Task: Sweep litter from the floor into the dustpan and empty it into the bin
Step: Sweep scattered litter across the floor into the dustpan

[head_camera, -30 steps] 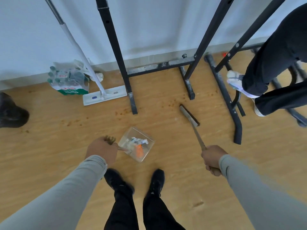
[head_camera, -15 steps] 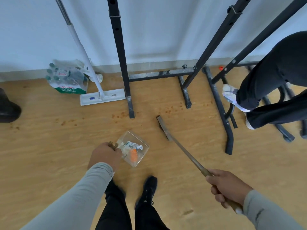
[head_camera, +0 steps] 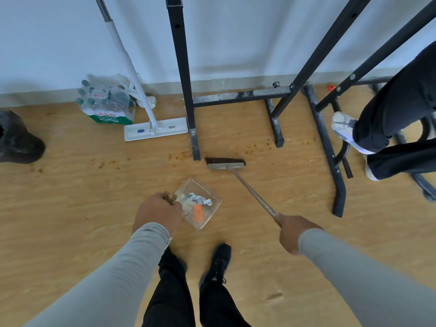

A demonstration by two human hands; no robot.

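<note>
My left hand grips the handle of a clear dustpan, held just above the wooden floor in front of my feet. White crumpled paper scraps and an orange piece lie inside it. My right hand grips the long handle of a broom. Its dark bristle head sits on the floor beyond the dustpan, close to a black frame leg. Small brown crumbs are scattered on the floor near the frame. No bin is in view.
Black metal frames stand against the white wall. A white flat mop leans there beside a shrink-wrapped pack of bottles. Another person's legs and white shoes are at the right. A dark shoe sits at the left edge.
The broom head swung left and turned crosswise, now lying beyond the dustpan near the frame leg. My right hand moved with it. The dustpan stayed roughly where it was.
</note>
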